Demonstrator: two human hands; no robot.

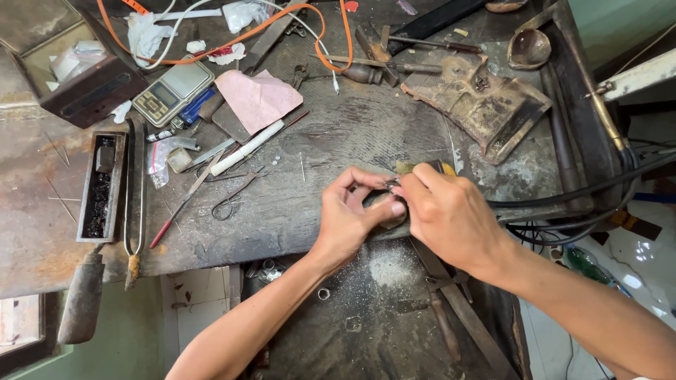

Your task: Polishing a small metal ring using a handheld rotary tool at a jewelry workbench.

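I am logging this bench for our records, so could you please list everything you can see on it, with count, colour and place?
Workbench: one, dark and worn, fills the view.
Pocket scale: one, silver, upper left.
Pink paper: one sheet, right of the scale.
Orange cord: one, looped along the top.
Ingot mould: one, dark, long, left side.
Tongs: one pair, dark, beside the mould.
Small ladle: one, brown, top right.
Black cables: several, right edge.
Small metal piece: one, greyish, pinched between both hands; details too small to tell.
Left hand: centre, fingertips on the piece.
Right hand: centre, meeting the left.
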